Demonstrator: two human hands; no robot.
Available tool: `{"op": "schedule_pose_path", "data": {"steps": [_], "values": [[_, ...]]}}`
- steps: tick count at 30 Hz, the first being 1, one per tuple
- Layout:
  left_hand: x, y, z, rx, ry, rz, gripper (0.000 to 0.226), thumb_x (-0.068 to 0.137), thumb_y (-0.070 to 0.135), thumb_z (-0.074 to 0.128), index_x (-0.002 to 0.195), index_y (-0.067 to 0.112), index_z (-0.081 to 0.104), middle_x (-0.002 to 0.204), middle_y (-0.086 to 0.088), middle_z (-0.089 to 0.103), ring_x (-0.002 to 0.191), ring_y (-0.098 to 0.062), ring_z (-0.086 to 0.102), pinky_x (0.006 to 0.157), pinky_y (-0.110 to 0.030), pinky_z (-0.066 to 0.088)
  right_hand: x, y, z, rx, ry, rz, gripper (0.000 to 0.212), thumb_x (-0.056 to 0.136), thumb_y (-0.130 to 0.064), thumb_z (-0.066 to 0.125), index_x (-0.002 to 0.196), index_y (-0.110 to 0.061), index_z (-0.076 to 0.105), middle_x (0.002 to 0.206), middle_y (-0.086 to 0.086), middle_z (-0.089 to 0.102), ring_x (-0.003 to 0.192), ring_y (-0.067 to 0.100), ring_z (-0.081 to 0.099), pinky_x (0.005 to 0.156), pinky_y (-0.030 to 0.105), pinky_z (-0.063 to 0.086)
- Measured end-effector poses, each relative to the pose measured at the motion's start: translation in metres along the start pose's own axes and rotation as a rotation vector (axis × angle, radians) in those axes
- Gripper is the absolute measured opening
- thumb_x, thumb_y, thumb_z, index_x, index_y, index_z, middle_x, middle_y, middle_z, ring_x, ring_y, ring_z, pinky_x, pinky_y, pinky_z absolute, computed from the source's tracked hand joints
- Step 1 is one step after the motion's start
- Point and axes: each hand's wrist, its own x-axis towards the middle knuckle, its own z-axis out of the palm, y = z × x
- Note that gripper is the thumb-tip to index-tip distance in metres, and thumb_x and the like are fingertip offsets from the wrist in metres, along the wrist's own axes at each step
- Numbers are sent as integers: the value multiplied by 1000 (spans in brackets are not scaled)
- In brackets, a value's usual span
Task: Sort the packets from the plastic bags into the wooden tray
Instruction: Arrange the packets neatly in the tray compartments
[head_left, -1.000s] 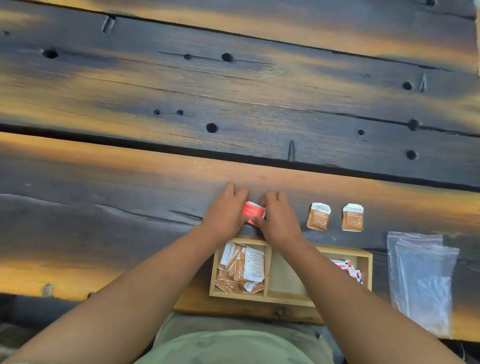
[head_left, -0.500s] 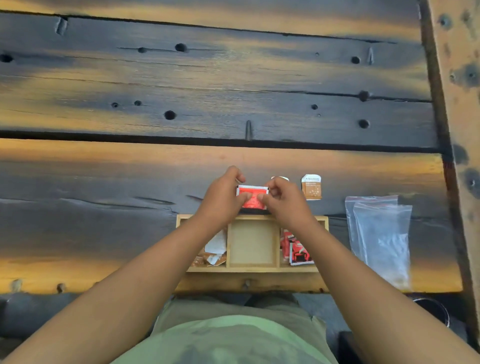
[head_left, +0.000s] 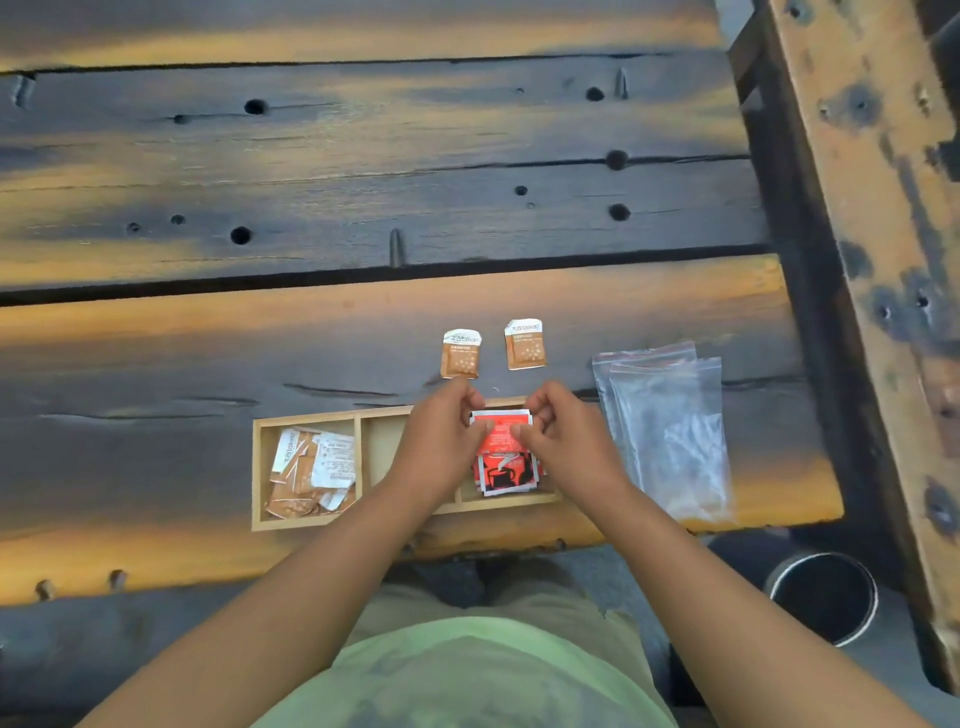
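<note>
A wooden tray with three compartments sits at the table's near edge. Its left compartment holds several brown and white packets. Its right one holds a stack of red packets. Over that stack my left hand and my right hand pinch one red packet by its two sides. The middle compartment is mostly hidden by my left hand. Beyond the tray, two brown packets lie on the table, one on the left, the other on the right.
Two clear plastic bags lie overlapped to the right of the tray. A thick wooden beam runs along the table's right end. On the floor at lower right stands a dark round container.
Both hands have carried the red packet from beyond the tray's far rim back toward me, over the right compartment. The camera view has shifted.
</note>
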Motion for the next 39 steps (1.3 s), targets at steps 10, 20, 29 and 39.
{"op": "schedule_pose_path", "data": {"steps": [10,20,29,39], "values": [[-1,-7,16,337,-16,156,17,93,23,64,102,21,50,105,2,51,92,-16,55,73,-38,53,3,7,1,-265,4,-88,25,86,-28,72,93,-24,48,72,-11,51,71,15,56,64,39,51],[20,-9,-2,229,-32,140,13,90,22,66,96,19,55,87,7,53,81,-16,55,68,-33,45,35,-22,-9,-298,-57,-56,12,88,-22,67,94,-21,57,76,-6,62,76,18,62,67,36,51],[74,-23,-15,425,19,-35,28,90,30,65,107,10,56,106,-13,64,99,-34,61,74,-40,46,103,-57,18,-440,-74,-169,25,86,-18,66,110,-17,59,107,7,64,94,27,62,80,43,53],[93,-23,-3,357,80,-180,38,88,35,68,109,10,50,107,-12,64,97,-34,63,71,-38,41,124,-61,41,-515,-114,-114,17,86,-15,64,99,-17,52,109,10,52,90,35,59,76,42,51]]}}
